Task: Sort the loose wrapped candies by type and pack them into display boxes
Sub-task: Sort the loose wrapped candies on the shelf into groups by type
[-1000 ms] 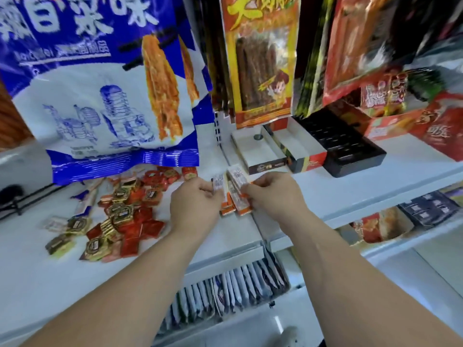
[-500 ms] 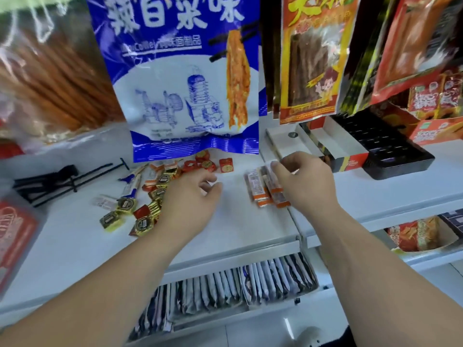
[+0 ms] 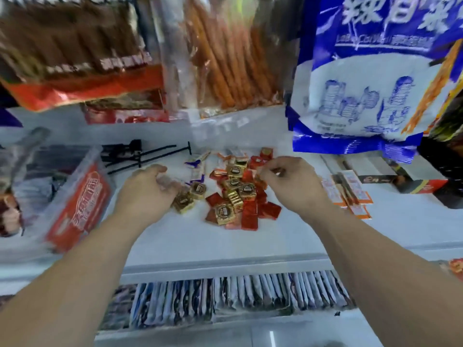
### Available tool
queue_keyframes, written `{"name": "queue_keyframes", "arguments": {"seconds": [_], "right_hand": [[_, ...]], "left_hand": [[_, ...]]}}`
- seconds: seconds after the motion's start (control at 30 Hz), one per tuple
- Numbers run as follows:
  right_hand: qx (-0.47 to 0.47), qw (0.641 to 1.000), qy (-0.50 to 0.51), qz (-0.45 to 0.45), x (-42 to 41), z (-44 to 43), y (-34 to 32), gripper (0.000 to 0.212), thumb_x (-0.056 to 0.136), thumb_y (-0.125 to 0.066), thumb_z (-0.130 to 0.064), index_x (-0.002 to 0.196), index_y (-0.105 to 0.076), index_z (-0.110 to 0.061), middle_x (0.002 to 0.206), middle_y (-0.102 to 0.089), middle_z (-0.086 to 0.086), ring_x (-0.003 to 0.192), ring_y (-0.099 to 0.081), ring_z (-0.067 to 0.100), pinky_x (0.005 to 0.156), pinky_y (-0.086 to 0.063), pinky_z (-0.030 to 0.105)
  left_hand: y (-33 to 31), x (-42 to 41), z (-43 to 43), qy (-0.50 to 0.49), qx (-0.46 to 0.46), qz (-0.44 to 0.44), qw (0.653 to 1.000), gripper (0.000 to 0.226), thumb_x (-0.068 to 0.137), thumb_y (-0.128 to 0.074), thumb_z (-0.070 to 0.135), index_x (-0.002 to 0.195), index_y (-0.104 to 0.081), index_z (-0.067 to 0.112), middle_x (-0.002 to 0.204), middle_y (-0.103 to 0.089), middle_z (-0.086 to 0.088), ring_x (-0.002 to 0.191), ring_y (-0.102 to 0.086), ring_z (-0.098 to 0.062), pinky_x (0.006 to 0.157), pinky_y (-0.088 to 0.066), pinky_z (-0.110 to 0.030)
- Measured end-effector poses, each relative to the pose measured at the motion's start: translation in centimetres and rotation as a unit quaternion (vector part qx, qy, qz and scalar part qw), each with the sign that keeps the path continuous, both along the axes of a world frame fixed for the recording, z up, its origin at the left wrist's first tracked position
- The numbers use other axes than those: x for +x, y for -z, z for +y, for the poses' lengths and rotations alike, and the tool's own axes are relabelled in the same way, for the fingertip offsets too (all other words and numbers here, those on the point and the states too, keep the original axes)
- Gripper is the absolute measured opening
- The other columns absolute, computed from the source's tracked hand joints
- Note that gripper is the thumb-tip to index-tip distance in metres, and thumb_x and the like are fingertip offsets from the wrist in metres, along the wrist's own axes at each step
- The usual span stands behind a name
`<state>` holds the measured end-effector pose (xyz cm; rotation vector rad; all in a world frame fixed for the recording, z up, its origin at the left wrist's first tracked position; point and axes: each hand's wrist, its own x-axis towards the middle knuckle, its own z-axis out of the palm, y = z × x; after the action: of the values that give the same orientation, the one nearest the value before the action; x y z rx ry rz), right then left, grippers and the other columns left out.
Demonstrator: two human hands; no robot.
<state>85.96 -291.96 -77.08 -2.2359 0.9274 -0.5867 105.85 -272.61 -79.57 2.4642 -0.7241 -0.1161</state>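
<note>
Now we sort the candy pile on the shelf between our hands; left hand curls beside gold squares, right hand over red ones, and we cannot tell any grip. Next, likely, we gather one type.

Gold candies: seven. Red candies: about twelve, overlapping.

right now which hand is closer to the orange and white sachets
Right. The right hand sits just left of the orange and white sachets; the left hand is beyond the candy pile, farther left.
</note>
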Motion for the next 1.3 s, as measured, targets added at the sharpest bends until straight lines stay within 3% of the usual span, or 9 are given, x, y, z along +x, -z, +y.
{"name": "queue_keyframes", "arguments": {"seconds": [0.1,0.23,0.4,0.6,0.73,0.9,1.0,1.17,1.3], "right_hand": [[-0.015,0.999,0.033,-0.009,3.4,-0.7,-1.1,0.021,0.091,-0.063,-0.036,0.09,-0.073,-0.018,0.085,-0.069,-0.007,0.081,-0.062,0.012,0.071,-0.046,0.023],[-0.085,0.991,0.05,0.088,7.3,-2.3,-0.9,0.026,0.09,-0.058,-0.039,0.078,-0.071,-0.019,0.084,-0.067,-0.004,0.08,-0.062,0.018,0.065,-0.042,0.024],[-0.045,0.982,0.121,0.135,9.3,-2.8,0.5,0.032,0.088,-0.056,-0.039,0.077,-0.071,-0.013,0.078,-0.068,0.008,0.076,-0.063,0.03,0.063,-0.046,0.028],[0.026,0.978,0.147,0.148,10.7,-2.4,0.2,0.059,0.076,-0.072,-0.059,0.047,-0.049,-0.013,0.061,-0.066,0.008,0.066,-0.065,0.028,0.064,-0.055,0.033],[0.071,0.984,0.136,0.096,10.7,-1.8,-0.5,0.042,0.074,-0.082,-0.036,0.054,-0.054,-0.012,0.078,-0.069,0.021,0.08,-0.069,0.038,0.076,-0.057,0.049],[0.138,0.984,0.109,0.031,10.6,-1.3,-1.3,0.027,0.08,-0.076,-0.013,0.099,-0.071,0.006,0.089,-0.069,0.019,0.074,-0.06,0.025,0.067,-0.05,0.03],[0.175,0.981,0.078,-0.017,10.4,0.4,-2.0,0.024,0.083,-0.074,-0.013,0.105,-0.071,-0.003,0.101,-0.072,0.013,0.071,-0.057,0.014,0.062,-0.044,0.027],[0.193,0.981,-0.005,-0.025,9.2,3.3,-2.3,0.015,0.085,-0.074,-0.02,0.099,-0.075,-0.013,0.087,-0.072,0.01,0.07,-0.056,0.014,0.062,-0.042,0.03],[0.218,0.974,-0.049,-0.04,8.2,4.2,-2.6,0.021,0.085,-0.074,-0.018,0.106,-0.074,-0.016,0.095,-0.075,-0.003,0.089,-0.069,0.012,0.081,-0.053,0.028]], "left_hand": [[0.5,2.1,-0.4,0.025,0.076,-0.002,0.997,0.061,0.084,-0.058,0.044,0.141,-0.046,0.032,0.128,-0.062,-0.014,0.117,-0.057,-0.035,0.092,-0.048,-0.037],[1.1,3.3,-1.2,0.052,0.119,-0.012,0.991,0.047,0.079,-0.065,0.047,0.12,-0.063,0.023,0.116,-0.062,-0.016,0.105,-0.059,-0.036,0.087,-0.05,-0.034],[2.0,3.6,-1.7,0.062,0.101,0.014,0.993,0.053,0.077,-0.069,0.048,0.118,-0.06,0.016,0.121,-0.05,-0.017,0.109,-0.054,-0.039,0.092,-0.049,-0.041],[2.1,4.1,-2.3,0.051,0.068,0.079,0.993,0.054,0.057,-0.077,0.059,0.089,-0.063,0.019,0.099,-0.06,-0.006,0.09,-0.058,-0.029,0.07,-0.049,-0.032],[2.0,3.8,-2.7,0.028,-0.001,0.117,0.993,0.061,0.048,-0.084,0.048,0.101,-0.068,0.022,0.102,-0.064,0.0,0.092,-0.062,-0.023,0.079,-0.055,-0.033],[2.2,3.9,-2.5,-0.008,-0.087,0.15,0.985,0.041,0.057,-0.085,0.031,0.092,-0.064,0.031,0.094,-0.067,0.006,0.088,-0.063,-0.019,0.079,-0.055,-0.033],[2.1,4.2,-2.3,-0.048,-0.191,0.22,0.955,0.027,0.06,-0.082,0.022,0.078,-0.065,0.031,0.083,-0.071,0.01,0.082,-0.068,-0.017,0.079,-0.057,-0.035],[-0.6,3.5,-2.1,-0.067,-0.347,0.334,0.874,0.025,0.072,-0.078,0.004,0.091,-0.068,0.018,0.085,-0.075,-0.005,0.078,-0.072,-0.024,0.061,-0.051,-0.028],[-2.5,2.0,-2.0,-0.04,-0.398,0.392,0.829,0.023,0.078,-0.076,0.002,0.098,-0.069,0.01,0.087,-0.076,-0.011,0.069,-0.069,-0.02,0.055,-0.049,-0.025]]}}
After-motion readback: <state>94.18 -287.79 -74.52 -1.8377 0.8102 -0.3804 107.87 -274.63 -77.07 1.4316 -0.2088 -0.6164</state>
